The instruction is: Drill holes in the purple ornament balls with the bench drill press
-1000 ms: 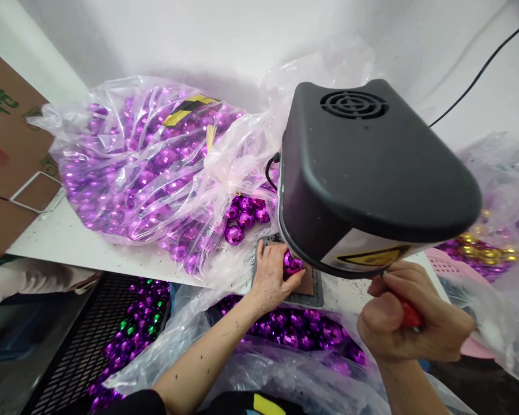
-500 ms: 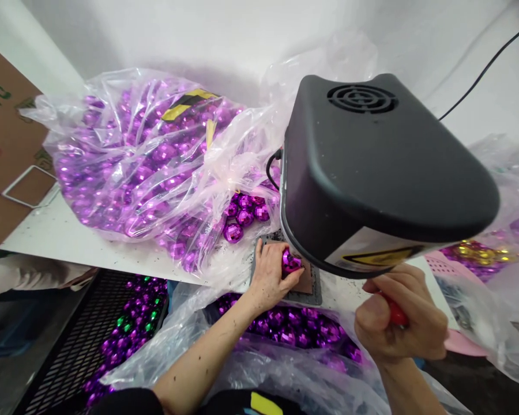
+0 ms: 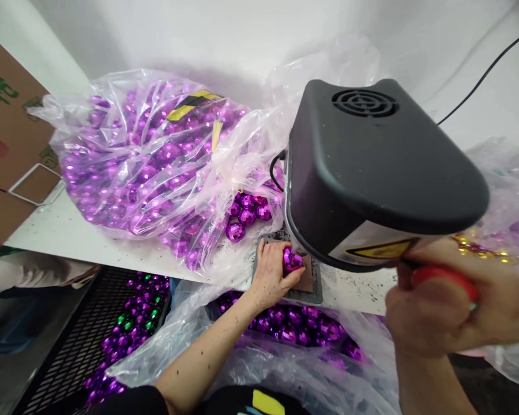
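Ball [image 3: 291, 259]: purple, mirror-faceted, round. Looks light and stiff, likely hollow plastic; shiny skin probably slick, though facet edges should give fingertips some bite. Coating may scratch or crack if pressed hard. Best hold, as judged here: low around the sides, thumb opposite forefinger, top left clear. Left hand [image 3: 271, 271] has it that way, curled narrow, ball between thumb and forefinger, over a brown pad [image 3: 305, 282] on a grey plate [image 3: 317, 293]. Whether ball touches pad: cannot tell, fingers in the way. Right hand [image 3: 454, 305], blurred, is wrapped around a red handle [image 3: 443, 280] beside the black machine [image 3: 384, 178], well apart from the ball and to its right. Ball sits just beside the machine's lower left edge. Loose balls [image 3: 246, 217] lie beyond the left hand on the surface [image 3: 363, 288]; more balls [image 3: 294, 328] lie in plastic below its near edge.
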Demonstrator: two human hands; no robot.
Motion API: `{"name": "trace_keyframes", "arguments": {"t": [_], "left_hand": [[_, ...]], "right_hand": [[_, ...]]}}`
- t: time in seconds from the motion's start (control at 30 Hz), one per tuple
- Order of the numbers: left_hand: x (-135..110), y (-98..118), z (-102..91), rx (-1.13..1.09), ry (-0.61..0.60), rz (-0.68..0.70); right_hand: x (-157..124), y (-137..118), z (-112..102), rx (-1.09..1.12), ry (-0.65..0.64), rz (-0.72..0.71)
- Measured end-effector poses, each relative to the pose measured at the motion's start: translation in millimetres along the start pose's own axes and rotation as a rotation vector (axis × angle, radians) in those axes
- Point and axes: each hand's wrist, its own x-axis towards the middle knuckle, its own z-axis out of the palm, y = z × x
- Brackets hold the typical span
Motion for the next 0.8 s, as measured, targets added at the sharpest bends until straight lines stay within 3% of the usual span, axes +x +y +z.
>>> {"name": "trace_keyframes", "arguments": {"t": [0.07, 0.17, 0.3, 0.37, 0.43, 0.5, 0.57, 0.67, 0.73, 0.8], "left_hand": [[-5, 2, -4.4, -0.028, 0.032, 0.003], [-29, 7, -16.7, -0.044, 0.016, 0.053], [-73, 18, -39.9, 0.013, -0.146, 0.063], [-79, 19, -53.1, 0.012, -0.203, 0.039], [-66, 12, -66.1, 0.014, -0.135, 0.036], [-40, -4, -76.8, 0.103, 0.083, 0.000], [-10, -25, -82.9, 0.291, 0.284, -0.129], [19, -51, -82.8, 0.476, 0.231, -0.257], [23, -60, -80.0, 0.475, 0.171, -0.258], [19, -63, -78.7, 0.373, 0.193, -0.232]], "right_hand": [[26, -9, 10, 0.032, 0.053, -0.040], [49, -19, 22, 0.026, 0.025, -0.013], [53, -22, 24, 0.068, 0.008, 0.051], [51, -22, 23, 0.091, 0.016, 0.065], [51, -22, 23, 0.077, 0.016, 0.064], [51, -22, 23, 0.060, -0.004, 0.076], [51, -22, 23, 0.067, -0.021, 0.104], [51, -21, 22, 0.076, -0.037, 0.129], [51, -20, 21, 0.069, -0.046, 0.133], [51, -20, 21, 0.067, -0.044, 0.132]]}}
